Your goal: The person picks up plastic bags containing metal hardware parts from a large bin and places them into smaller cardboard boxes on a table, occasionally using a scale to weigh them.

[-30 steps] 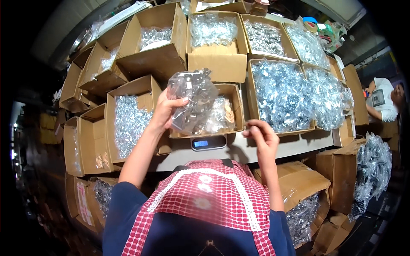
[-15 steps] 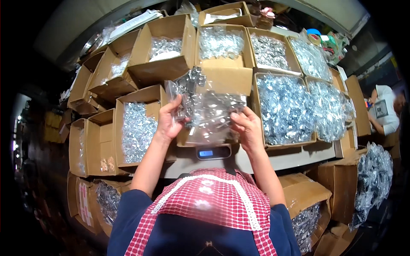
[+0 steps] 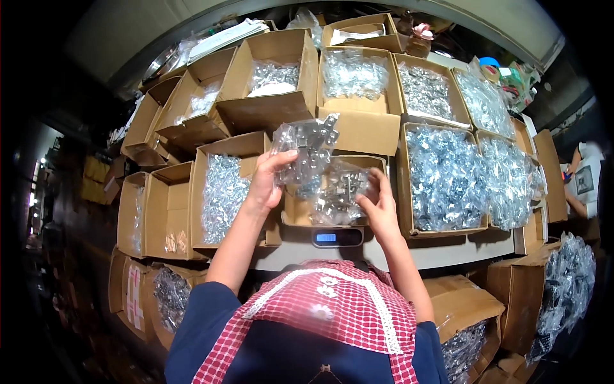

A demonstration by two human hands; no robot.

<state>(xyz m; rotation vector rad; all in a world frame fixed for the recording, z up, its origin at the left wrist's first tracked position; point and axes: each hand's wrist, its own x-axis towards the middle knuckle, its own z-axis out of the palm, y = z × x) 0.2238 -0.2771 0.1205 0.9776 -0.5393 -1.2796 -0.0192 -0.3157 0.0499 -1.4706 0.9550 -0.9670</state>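
My left hand [image 3: 267,179] is closed on a clear plastic bag of small dark metal parts [image 3: 306,150], held up in front of me with its top end tilted right. Lower and to the right, a second clear bag of metal parts [image 3: 339,197] is gripped at its right side between the thumb and fingers of my right hand [image 3: 382,208]. This second bag is over a small cardboard box [image 3: 295,212]. Under the box's near side shows a small digital scale with a lit blue display [image 3: 337,238].
Open cardboard boxes surround the work spot. To the right, one box [image 3: 404,173] holds many bagged silvery parts; to the left, another box [image 3: 203,148] holds similar bags. Paler tabletop [image 3: 435,251] shows in front. A person [image 3: 585,176] is at the far right.
The right-hand bag has dropped lower, over the small box, and apart from the left-hand bag. My left hand still grips its bag. The whole view has shifted slightly.
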